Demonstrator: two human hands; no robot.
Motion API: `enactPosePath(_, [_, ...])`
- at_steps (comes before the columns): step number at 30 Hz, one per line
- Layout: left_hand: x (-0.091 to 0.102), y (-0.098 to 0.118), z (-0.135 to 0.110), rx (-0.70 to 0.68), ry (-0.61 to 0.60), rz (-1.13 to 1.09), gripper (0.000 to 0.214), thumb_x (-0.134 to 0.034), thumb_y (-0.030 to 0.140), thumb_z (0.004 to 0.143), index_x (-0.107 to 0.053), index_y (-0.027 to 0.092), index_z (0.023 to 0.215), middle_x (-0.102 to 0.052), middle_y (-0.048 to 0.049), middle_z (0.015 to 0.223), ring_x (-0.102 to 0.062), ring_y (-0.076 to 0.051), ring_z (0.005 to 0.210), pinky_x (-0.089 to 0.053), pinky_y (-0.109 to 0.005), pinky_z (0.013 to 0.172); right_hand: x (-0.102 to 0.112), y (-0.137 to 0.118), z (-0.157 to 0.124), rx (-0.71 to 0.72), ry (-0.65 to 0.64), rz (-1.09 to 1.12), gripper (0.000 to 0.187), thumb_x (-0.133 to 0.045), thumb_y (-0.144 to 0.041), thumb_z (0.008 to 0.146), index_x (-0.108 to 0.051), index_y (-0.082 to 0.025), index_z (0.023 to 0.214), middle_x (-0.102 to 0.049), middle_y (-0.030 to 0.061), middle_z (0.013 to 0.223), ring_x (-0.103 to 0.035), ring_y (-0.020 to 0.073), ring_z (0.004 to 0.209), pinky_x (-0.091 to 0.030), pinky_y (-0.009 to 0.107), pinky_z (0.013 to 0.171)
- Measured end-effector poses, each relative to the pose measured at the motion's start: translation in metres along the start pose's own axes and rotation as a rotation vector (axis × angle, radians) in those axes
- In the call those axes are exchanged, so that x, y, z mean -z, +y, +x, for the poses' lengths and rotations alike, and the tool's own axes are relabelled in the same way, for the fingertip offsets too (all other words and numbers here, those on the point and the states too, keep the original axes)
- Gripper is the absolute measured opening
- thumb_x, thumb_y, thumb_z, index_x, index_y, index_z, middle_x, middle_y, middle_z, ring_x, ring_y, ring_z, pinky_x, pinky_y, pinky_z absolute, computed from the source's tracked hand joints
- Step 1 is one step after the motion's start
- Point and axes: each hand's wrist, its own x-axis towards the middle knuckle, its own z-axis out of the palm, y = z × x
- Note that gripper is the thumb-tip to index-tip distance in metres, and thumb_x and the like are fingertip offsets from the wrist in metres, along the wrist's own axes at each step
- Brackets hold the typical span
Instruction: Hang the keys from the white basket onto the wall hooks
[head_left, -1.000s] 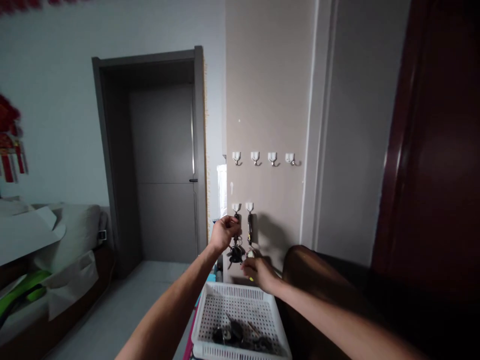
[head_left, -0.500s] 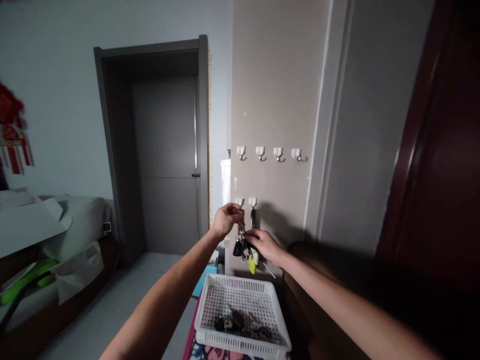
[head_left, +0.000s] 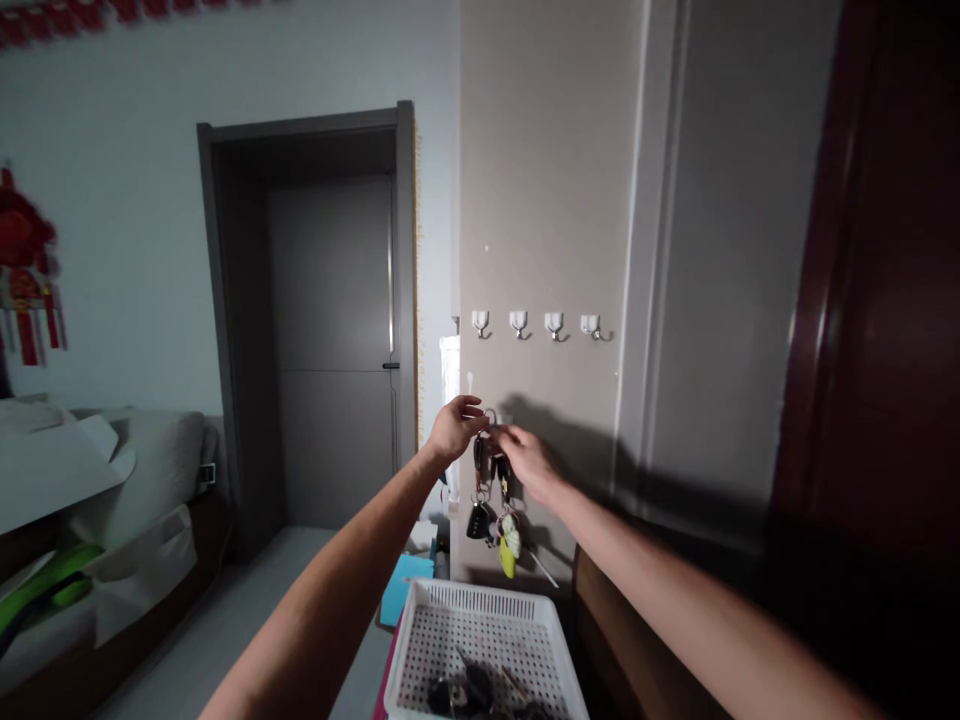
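Note:
In front of the lower wall hooks, my left hand (head_left: 455, 428) pinches a metal key ring (head_left: 490, 415) near its top. A black key (head_left: 480, 452) hangs from it, just below my fingers. My right hand (head_left: 529, 462) reaches in from the right, with thumb and fingertips closed at the same ring. Lower down dangle a black car key fob (head_left: 478, 520), a yellow-green tag (head_left: 509, 556) and a pale charm. My right fingers mostly cover the hook behind; whether the ring touches it is unclear.
Several white hooks (head_left: 518, 323) line the wall above my hands. Below stands a white perforated basket (head_left: 553, 640) with dark keys (head_left: 469, 685) in it. A blue sheet (head_left: 405, 585) lies to its left. Farther left are a grey door (head_left: 330, 280) and a sofa (head_left: 161, 450).
My right hand has moved up from the lower keys to the ring beside my left fingers. The ring now shows between both hands. The view has tilted upward slightly.

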Motion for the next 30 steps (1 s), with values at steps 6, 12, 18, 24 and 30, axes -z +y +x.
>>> enactPosePath(6, [0.001, 0.009, 0.02, -0.137, 0.078, 0.12, 0.025, -0.044, 0.002, 0.054, -0.054, 0.015, 0.074, -0.056, -0.0023, 0.072, -0.049, -0.01, 0.064, -0.037, -0.021, 0.063, -0.01, -0.039, 0.059, 0.019, 0.138, 0.018, 0.015, -0.049, -0.033, 0.058, -0.052, -0.019, 0.063, -0.055, -0.0014, 0.058, -0.048, 0.0097, 0.05, -0.037, 0.022, 0.05])
enactPosePath(12, [0.0, 0.026, 0.04, -0.218, 0.144, 0.29, 0.04, -0.041, -0.001, 0.053, -0.055, 0.017, 0.085, -0.056, -0.0027, 0.087, -0.047, -0.013, 0.076, -0.035, -0.023, 0.071, -0.021, -0.054, 0.095, 0.009, 0.203, 0.016, 0.018, -0.05, -0.032, 0.056, -0.053, -0.019, 0.067, -0.057, -0.001, 0.067, -0.048, 0.0083, 0.05, -0.037, 0.022, 0.05])
enactPosePath(18, [0.001, 0.028, 0.047, -0.219, 0.122, 0.317, 0.042, -0.041, -0.001, 0.053, -0.055, 0.018, 0.087, -0.056, -0.0027, 0.088, -0.048, -0.014, 0.075, -0.035, -0.023, 0.072, -0.024, -0.053, 0.11, -0.027, 0.253, -0.019, 0.014, -0.049, -0.029, 0.056, -0.052, -0.017, 0.064, -0.053, -0.0015, 0.055, -0.044, 0.0072, 0.045, -0.035, 0.02, 0.044])
enactPosePath(24, [0.004, 0.012, 0.035, -0.134, 0.113, 0.38, 0.043, -0.042, 0.001, 0.054, -0.051, 0.015, 0.094, -0.053, -0.0057, 0.094, -0.048, -0.015, 0.079, -0.036, -0.024, 0.07, -0.023, -0.052, 0.097, 0.007, 0.28, -0.23, 0.014, -0.047, -0.028, 0.06, -0.053, -0.015, 0.058, -0.052, -0.0001, 0.052, -0.046, 0.0083, 0.047, -0.036, 0.021, 0.046])
enactPosePath(30, [0.012, -0.033, -0.022, 0.026, -0.026, 0.543, 0.039, -0.043, 0.01, 0.059, -0.048, 0.013, 0.098, -0.052, -0.0079, 0.095, -0.048, -0.015, 0.081, -0.037, -0.023, 0.069, -0.007, -0.029, 0.052, 0.181, 0.226, -0.548, 0.02, -0.047, -0.023, 0.06, -0.056, -0.013, 0.076, -0.057, 0.0017, 0.071, -0.05, 0.01, 0.065, -0.038, 0.023, 0.06])
